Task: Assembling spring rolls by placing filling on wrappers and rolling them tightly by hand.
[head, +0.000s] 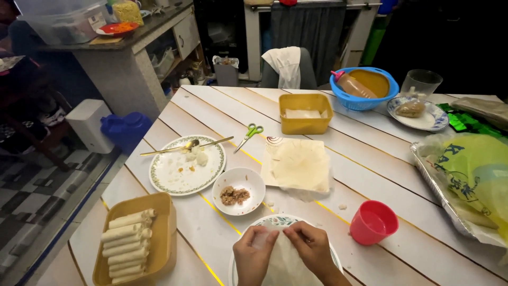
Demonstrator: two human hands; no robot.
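Your counter [370,159] is a pale striped top, crowded with dishes. At its near edge sits a floral-rimmed plate [275,220] with a thin, translucent white wrapper [283,259] spread on it, soft and slightly creased. Your left hand [254,257] and right hand [315,249] both rest on the wrapper's far edge, fingers curled down and pinching it. To your left, a yellow tray [161,233] holds finished pale rolls [126,238] laid side by side. Just beyond the plate is a stack of wrappers [299,164], a small white bowl of brown filling [238,190], and to your right a red cup [373,222].
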